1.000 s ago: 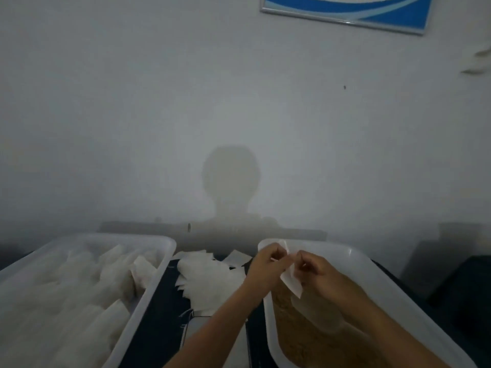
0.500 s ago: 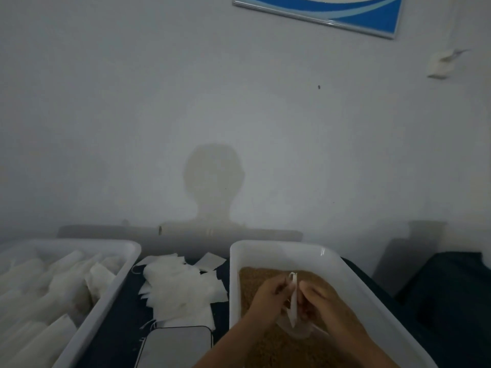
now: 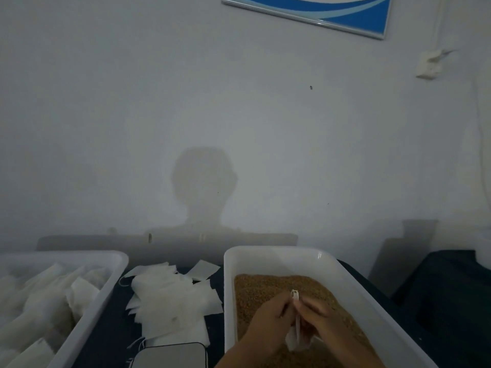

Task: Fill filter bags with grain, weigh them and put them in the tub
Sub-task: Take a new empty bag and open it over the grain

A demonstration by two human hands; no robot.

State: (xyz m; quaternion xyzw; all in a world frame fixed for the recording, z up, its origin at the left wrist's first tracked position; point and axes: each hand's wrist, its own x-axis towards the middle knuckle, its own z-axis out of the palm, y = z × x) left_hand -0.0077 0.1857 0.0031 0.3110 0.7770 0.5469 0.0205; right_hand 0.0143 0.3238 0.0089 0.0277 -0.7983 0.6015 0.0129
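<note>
A white tub [image 3: 279,254] of brown grain [image 3: 268,288] stands at the lower right. Over the grain, my left hand [image 3: 265,322] and my right hand [image 3: 326,322] both pinch one white filter bag [image 3: 295,333], which stands on edge between them with its top sticking up past the fingers. Whether the bag holds grain cannot be seen. A second white tub [image 3: 101,296] at the lower left holds several filled white bags [image 3: 39,301]. A heap of flat empty filter bags [image 3: 172,301] lies between the two tubs.
A small scale [image 3: 170,355] with a pale grey top sits at the bottom edge, in front of the empty bags. The table cover is dark blue. A grey wall rises close behind the tubs. A dark covered object [image 3: 446,301] stands to the right.
Both hands moved down with the bag from above the tub rim to just over the grain. The view shifted right, so the grain tub shows more fully.
</note>
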